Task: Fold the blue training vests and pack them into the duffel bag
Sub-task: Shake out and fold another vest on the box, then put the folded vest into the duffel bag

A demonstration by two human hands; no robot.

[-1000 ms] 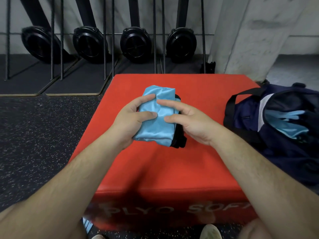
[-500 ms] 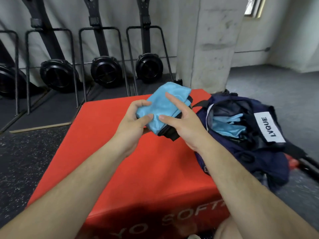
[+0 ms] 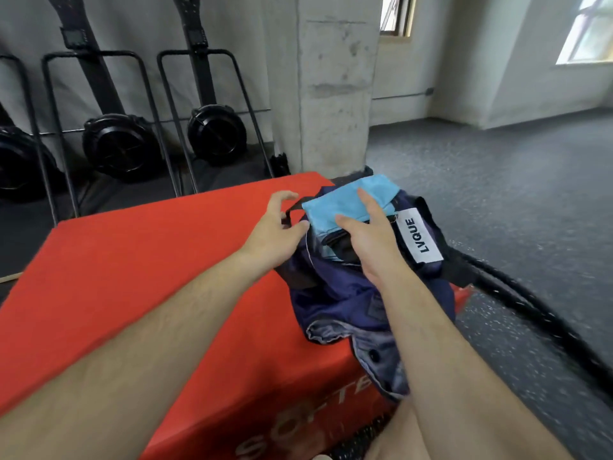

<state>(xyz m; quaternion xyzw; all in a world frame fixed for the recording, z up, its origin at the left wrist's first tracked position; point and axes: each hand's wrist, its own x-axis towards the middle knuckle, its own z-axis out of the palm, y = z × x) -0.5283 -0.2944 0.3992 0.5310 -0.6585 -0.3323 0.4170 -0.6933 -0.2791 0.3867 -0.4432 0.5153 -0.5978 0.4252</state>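
Head view, looking down: folded blue vest (image 3: 348, 202) at the open mouth of the navy duffel bag (image 3: 348, 300), gripped along its near edge by the right hand (image 3: 368, 234), with 1 finger laid flat on top and the rest apparently tucked beneath, out of sight. Left hand (image 3: 275, 227) just beside the vest's left edge, fingers loosely spread and holding nothing, hovering over a black strap (image 3: 292, 214). Judging by the sheen and thinness: light, soft, slippery cloth, likely to slide out of its fold if pinched at 1 corner only. Best supported from under the whole packet, with pressure on top to keep the layers together; no risk of breakage. More blue cloth (image 3: 326, 253) visible inside the mouth. Bag slumped at the right edge of the red box (image 3: 132, 277), partly hanging over the side, so limp walls and a narrow opening, perhaps needing a spread from the free hand. Open room over the box top to the left; concrete pillar (image 3: 335, 94) behind and thick black rope (image 3: 530, 310) on the floor to the right, both well apart from the hands
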